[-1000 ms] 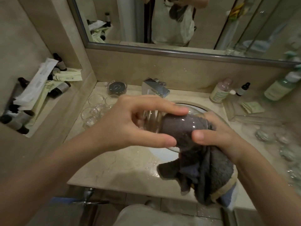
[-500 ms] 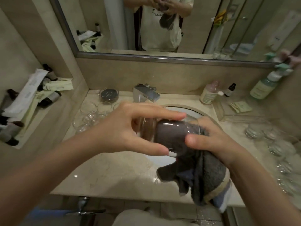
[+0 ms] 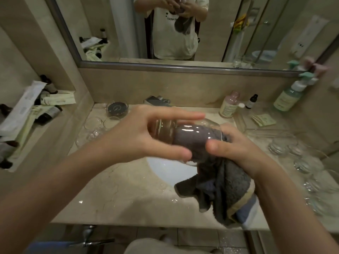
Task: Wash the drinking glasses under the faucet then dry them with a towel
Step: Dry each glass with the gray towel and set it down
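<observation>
Above the sink (image 3: 168, 171), left hand (image 3: 139, 138) grips glass (image 3: 183, 132); right hand (image 3: 236, 149) clenches towel (image 3: 225, 187) inside.

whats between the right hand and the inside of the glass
The grey towel: the right hand has it stuffed into the glass, which the left hand grips. The head view shows it.

Clear, glossy glass on the drinking glass (image 3: 185, 132), and stuffed inside it a grey terry-cloth towel (image 3: 225, 191), nubby and matt. Polished veined marble on the countertop (image 3: 113, 195), beaded wet; brushed metal frames the mirror (image 3: 165, 66).
</observation>
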`<action>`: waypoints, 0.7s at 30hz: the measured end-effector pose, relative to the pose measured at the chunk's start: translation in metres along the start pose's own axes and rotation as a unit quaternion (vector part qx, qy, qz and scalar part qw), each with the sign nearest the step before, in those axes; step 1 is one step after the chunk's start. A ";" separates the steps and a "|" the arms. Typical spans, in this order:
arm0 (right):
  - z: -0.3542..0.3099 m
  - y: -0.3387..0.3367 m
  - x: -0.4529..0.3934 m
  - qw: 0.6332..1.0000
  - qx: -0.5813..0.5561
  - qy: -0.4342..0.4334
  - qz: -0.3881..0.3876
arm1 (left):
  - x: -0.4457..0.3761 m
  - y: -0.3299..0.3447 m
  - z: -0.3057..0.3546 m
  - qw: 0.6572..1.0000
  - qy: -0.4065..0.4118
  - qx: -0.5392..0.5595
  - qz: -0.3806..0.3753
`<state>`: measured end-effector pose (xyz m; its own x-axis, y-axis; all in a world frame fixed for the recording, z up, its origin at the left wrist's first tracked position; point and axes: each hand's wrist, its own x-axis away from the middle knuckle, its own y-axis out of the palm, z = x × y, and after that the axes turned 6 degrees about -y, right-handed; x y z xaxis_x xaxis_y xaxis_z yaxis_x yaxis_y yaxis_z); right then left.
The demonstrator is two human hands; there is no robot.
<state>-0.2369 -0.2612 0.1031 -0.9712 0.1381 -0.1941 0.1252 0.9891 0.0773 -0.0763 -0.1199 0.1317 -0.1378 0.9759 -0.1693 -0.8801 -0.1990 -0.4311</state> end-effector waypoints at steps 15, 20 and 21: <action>0.015 0.004 -0.031 0.999 -0.005 0.026 -0.041 | 0.016 -0.011 -0.021 0.978 0.045 -0.196 0.059; 0.009 0.015 -0.046 0.990 0.045 0.017 -0.130 | 0.031 -0.023 -0.031 0.986 -0.138 0.085 0.041; 0.009 0.015 -0.050 0.988 0.050 0.021 -0.142 | 0.034 -0.024 -0.032 0.985 -0.143 0.085 0.049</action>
<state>-0.1847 -0.2530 0.1046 -0.9775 -0.1454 -0.1527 -0.1359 0.9882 -0.0711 -0.0459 -0.0847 0.1081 -0.3276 0.9427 0.0637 -0.9158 -0.3002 -0.2669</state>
